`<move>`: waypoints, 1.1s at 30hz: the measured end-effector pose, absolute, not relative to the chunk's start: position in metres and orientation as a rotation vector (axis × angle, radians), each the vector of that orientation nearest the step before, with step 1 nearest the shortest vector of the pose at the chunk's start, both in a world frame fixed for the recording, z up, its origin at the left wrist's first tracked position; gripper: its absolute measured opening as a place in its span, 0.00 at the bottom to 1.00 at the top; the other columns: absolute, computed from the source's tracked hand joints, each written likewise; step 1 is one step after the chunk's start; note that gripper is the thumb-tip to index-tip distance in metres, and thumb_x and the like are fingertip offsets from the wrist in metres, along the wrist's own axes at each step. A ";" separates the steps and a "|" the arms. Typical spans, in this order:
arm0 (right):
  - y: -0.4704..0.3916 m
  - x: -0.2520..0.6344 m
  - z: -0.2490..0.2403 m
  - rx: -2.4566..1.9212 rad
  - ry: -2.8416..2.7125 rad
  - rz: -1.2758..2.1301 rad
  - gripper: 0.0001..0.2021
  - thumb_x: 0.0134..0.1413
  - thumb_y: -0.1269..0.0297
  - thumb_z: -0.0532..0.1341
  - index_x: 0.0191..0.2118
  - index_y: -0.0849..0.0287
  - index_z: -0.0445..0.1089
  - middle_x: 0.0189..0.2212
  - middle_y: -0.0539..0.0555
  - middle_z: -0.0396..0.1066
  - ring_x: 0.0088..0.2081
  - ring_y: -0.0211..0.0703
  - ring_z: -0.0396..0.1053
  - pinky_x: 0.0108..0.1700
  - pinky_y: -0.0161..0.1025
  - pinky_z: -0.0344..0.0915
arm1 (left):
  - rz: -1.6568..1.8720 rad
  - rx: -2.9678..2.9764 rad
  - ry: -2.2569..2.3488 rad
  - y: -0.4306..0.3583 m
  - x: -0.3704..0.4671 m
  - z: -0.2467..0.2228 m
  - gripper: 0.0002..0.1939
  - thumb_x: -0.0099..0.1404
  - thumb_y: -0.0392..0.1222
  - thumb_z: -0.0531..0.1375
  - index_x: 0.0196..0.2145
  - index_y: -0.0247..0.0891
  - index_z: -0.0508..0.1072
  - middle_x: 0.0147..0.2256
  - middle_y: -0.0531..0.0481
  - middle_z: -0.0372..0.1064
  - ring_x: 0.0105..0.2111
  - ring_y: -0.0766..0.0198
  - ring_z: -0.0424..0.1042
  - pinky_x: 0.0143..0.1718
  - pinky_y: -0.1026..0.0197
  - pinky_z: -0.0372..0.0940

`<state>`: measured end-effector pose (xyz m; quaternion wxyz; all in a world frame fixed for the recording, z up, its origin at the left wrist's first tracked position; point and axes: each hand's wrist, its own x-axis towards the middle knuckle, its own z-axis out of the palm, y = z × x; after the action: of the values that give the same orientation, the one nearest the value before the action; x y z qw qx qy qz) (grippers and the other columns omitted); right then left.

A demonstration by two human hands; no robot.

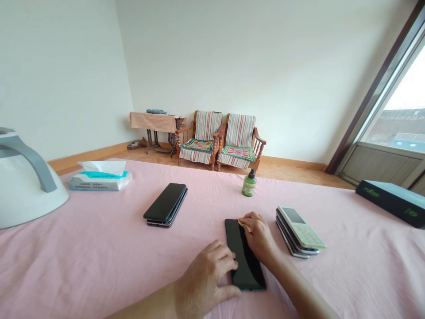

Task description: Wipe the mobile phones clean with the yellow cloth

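Observation:
A black smartphone (pixel 247 268) lies screen up on the pink cloth in front of me. My left hand (pixel 207 277) holds it by the left side, fingers bent against that edge and thumb near the lower left corner. My right hand (pixel 259 235) is closed on a small yellow cloth (pixel 245 225), pressed to the upper part of the screen. Most of the cloth is hidden under the fingers. To the left is a stack of phones (pixel 167 204) with a black screen on top. On the right, a white keypad phone (pixel 300 226) tops another stack.
A green bottle (pixel 249 184) with a black top stands beyond the smartphone. Farther left are a tissue pack (pixel 99 179) and a white kettle (pixel 29 186) with a grey handle. A black box (pixel 392 201) sits at the right edge. Two wooden chairs (pixel 202 144) stand behind the table.

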<state>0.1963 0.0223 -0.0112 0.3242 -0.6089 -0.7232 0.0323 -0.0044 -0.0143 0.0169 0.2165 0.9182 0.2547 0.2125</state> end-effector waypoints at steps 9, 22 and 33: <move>-0.008 0.210 0.030 -1.517 -2.087 0.444 0.14 0.50 0.77 0.54 0.21 0.59 0.71 0.27 0.51 0.69 0.30 0.37 0.67 0.34 0.33 0.59 | 0.552 2.527 0.708 -0.015 -0.005 0.022 0.18 0.57 0.47 0.67 0.42 0.36 0.73 0.42 0.44 0.70 0.44 0.54 0.65 0.45 0.54 0.62; 0.000 0.212 0.024 -1.591 -2.010 0.383 0.12 0.46 0.76 0.56 0.22 0.58 0.75 0.25 0.51 0.70 0.29 0.38 0.69 0.33 0.33 0.61 | 0.594 2.511 0.696 -0.014 -0.004 0.017 0.18 0.56 0.46 0.67 0.43 0.36 0.73 0.42 0.44 0.70 0.43 0.55 0.65 0.45 0.54 0.62; 0.028 0.211 -0.002 -1.673 -1.742 0.307 0.11 0.50 0.73 0.56 0.30 0.62 0.77 0.31 0.58 0.75 0.34 0.43 0.72 0.38 0.36 0.64 | 0.589 2.510 0.711 -0.015 -0.003 0.019 0.18 0.55 0.44 0.68 0.43 0.36 0.74 0.43 0.44 0.70 0.44 0.53 0.65 0.46 0.53 0.62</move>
<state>0.2106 0.0278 -0.0021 0.3461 -0.6447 -0.6712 0.1184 -0.0034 -0.0146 0.0191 0.2314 0.9131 0.2586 0.2141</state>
